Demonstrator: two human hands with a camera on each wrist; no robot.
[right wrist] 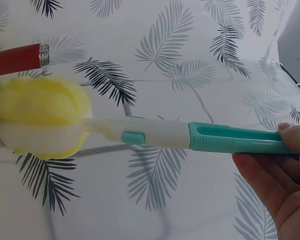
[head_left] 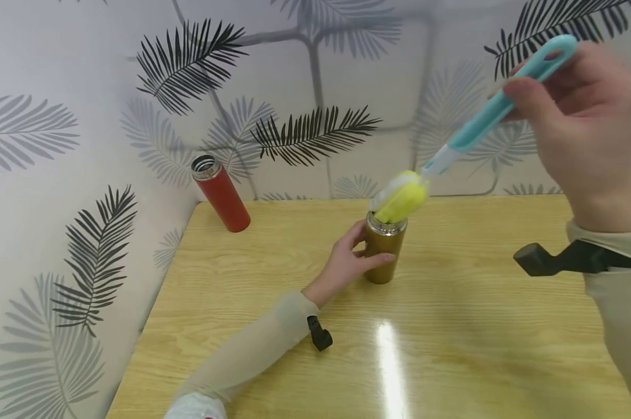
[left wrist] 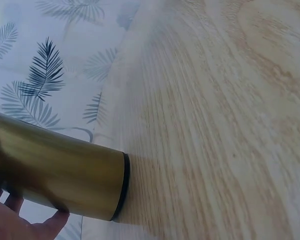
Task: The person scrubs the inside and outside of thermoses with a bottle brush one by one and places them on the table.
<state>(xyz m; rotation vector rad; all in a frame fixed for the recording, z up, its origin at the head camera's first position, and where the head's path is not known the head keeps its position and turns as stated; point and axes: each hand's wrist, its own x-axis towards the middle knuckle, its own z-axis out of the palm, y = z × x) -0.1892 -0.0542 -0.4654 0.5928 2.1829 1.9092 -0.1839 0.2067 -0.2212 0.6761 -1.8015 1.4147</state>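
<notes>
My left hand (head_left: 349, 259) grips a gold bottle (head_left: 382, 256) that stands upright on the table, its metal mouth uncovered. In the left wrist view the bottle's dark base (left wrist: 122, 187) meets the wood. Up at the right, my right hand (head_left: 588, 122) pinches the turquoise handle of a bottle brush (head_left: 483, 122) between thumb and fingers. The brush slants down to the left. Its yellow and white sponge head (right wrist: 42, 117) sits at the bottle mouth, the lower end inside the rim and most of the sponge above it.
A red bottle (head_left: 223, 198) without a lid stands at the table's back left corner. Behind the wooden table (head_left: 273, 256) hangs a pale cover (head_left: 273, 75) with a leaf print. A bright light streak reflects off the tabletop in front of the gold bottle.
</notes>
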